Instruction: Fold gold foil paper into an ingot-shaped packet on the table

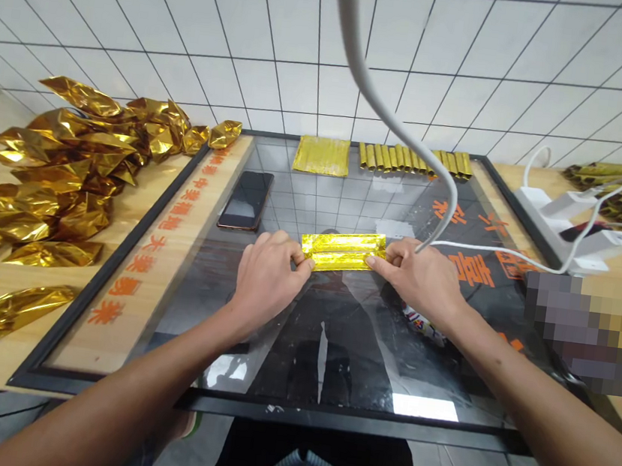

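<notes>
Gently, my left hand (272,270) and right hand (422,273) pinching opposite ends of the shiny gold foil strip (343,251) midway between the glass worktop's (274,346) side edges, I'd crease it evenly.

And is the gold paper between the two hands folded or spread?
Folded, it seems: the gold paper is a narrow strip with a lengthwise crease along its middle.

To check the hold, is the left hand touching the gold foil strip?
Touching: head view shows the left hand pinching the gold foil strip at its left end.
</notes>
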`<state>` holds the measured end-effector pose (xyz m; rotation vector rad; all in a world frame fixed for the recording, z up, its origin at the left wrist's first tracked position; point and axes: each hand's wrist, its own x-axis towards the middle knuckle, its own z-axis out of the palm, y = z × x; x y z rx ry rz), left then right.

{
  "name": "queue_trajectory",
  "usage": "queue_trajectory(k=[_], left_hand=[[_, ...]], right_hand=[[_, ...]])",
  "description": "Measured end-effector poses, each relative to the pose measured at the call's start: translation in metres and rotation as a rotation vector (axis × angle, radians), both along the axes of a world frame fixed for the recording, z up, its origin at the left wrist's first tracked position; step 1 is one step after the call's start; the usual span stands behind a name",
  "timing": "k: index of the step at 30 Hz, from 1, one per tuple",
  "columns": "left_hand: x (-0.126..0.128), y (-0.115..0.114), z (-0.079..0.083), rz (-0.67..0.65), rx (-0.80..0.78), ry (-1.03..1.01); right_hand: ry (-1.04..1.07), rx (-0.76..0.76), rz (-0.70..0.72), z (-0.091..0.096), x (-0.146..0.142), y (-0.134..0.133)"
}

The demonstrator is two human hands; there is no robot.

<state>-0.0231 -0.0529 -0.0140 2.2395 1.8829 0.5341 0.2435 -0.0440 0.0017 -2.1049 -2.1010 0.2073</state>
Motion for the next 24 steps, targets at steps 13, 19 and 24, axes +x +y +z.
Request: queue_trajectory(k=[13, 19, 24], left_hand=[[0.000, -0.007, -0.007, -0.060, 0.190, 0.009], [0.005, 0.000, -0.003, -0.441, 0.346, 0.223], [0.003, 0.009, -0.003, -0.693, 0.334, 0.297]], right_hand=[[-0.026, 0.032, 0.021, -0.003, 0.003, 0.001], [-0.010, 0.036, 0.017, -0.003, 0.003, 0.001], [-0.027, 0.054, 0.037, -0.007, 0.005, 0.002]])
